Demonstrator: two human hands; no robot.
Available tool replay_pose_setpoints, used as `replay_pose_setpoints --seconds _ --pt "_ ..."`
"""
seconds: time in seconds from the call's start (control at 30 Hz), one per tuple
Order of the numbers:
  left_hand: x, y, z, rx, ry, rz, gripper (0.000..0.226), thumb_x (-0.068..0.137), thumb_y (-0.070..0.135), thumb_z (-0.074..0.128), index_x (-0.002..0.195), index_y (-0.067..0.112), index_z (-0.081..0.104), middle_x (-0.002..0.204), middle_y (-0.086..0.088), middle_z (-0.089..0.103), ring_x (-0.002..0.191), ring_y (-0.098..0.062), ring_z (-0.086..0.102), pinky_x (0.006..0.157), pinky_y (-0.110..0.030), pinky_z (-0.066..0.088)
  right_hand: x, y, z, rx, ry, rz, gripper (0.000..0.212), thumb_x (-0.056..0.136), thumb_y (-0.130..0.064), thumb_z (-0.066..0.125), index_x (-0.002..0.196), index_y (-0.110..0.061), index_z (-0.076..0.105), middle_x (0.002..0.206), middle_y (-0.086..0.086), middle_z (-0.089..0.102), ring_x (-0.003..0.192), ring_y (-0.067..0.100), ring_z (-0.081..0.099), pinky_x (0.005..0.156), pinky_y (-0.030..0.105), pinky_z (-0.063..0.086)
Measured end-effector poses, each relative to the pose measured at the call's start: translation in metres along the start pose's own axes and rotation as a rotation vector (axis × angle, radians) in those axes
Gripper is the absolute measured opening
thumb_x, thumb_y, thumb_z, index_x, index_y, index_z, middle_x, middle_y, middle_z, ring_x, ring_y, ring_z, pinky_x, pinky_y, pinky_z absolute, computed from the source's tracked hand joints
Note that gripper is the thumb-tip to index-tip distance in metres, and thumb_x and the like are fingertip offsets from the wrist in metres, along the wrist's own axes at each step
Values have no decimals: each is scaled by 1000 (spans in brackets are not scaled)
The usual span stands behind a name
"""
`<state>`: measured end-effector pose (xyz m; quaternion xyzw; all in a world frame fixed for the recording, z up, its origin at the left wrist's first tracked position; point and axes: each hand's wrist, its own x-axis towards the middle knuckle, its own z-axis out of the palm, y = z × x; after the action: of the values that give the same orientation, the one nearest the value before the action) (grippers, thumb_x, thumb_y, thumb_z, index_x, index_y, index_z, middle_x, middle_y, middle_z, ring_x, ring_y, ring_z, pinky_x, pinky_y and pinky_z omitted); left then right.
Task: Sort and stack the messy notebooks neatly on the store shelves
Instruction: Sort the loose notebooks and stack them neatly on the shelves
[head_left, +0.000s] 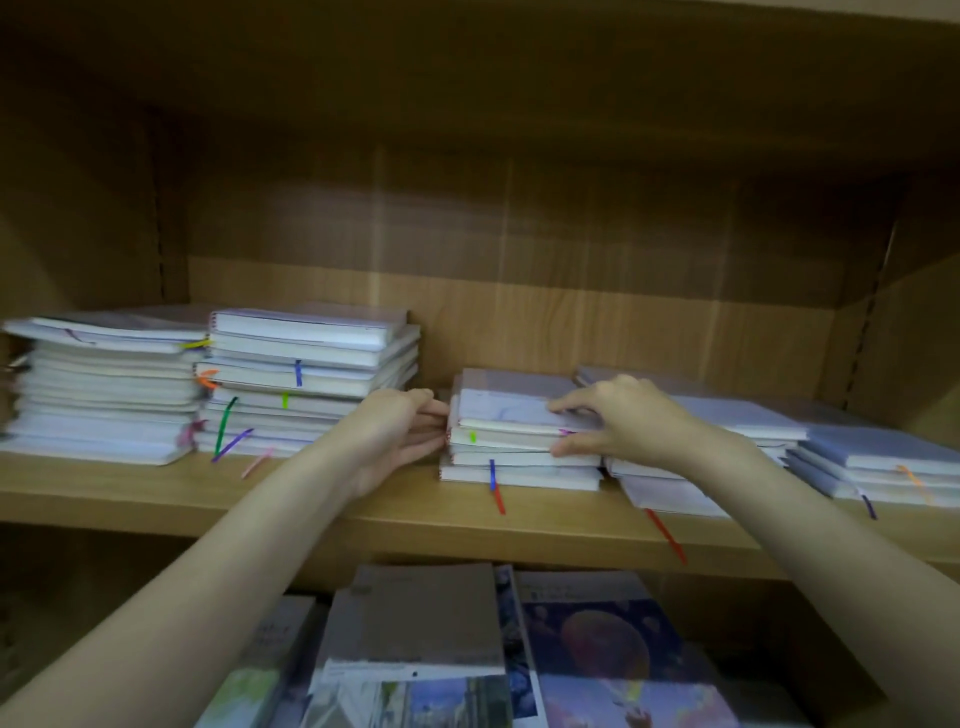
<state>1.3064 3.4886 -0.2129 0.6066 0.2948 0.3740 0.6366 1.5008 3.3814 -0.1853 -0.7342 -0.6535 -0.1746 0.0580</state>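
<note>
- Fingers of the left hand (400, 436) are held straight and are pressed flat against the left edge of a small stack of notebooks (519, 447) at the middle of the frame.
- Fingers of the right hand (618, 421) are curled over the right end of the same stack, with the thumb placed lower on its front edge.
- This stack is laid on the wooden shelf (363, 512), and coloured ribbons are seen hanging from it.
- Two taller piles (208, 384) are seen at the left, and lower piles (831, 457) at the right.
- More books (415, 623) are seen on the level below.
</note>
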Motion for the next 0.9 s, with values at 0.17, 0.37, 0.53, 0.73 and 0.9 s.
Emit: replay_pose_setpoints --seconds 0.17,0.37,0.53,0.73,0.9 --pt "0 4 9 61 37 23 19 96 4 42 84 7 57 88 -6 61 81 -12 56 71 -20 47 3 4 -6 162 35 16 39 90 -45 56 122 -26 64 122 -9 64 117 12 53 74 17 28" --pt "-1 15 11 33 -49 -143 18 99 19 39 102 8 53 106 -7 59 83 -25 54 70 -33 45 1 6 -5 170 16 7 41 91 -45 54 126 -25 61 124 -7 63 120 15 51 86 23 33" --pt "-1 29 17 111 -126 -220 34 99 25 37 118 -2 48 128 -19 49 106 -32 53 93 -41 38 1 15 -6 291 1 4 33 93 -47 50 106 -25 70 88 2 70 85 18 61 77 32 44" --pt "5 38 24 -114 41 -254 24 95 21 45 108 2 38 103 -19 46 92 -32 49 86 -50 41 1 17 0 232 -2 -23 32 97 -38 47 115 -20 66 93 -1 67 93 16 55 76 29 38" --pt "-1 27 31 -261 12 -261 17 96 16 46 105 2 51 93 -16 60 79 -24 58 66 -29 53 -1 22 3 234 -19 -47 37 98 -39 42 119 -18 64 95 7 69 101 22 51 76 30 35"
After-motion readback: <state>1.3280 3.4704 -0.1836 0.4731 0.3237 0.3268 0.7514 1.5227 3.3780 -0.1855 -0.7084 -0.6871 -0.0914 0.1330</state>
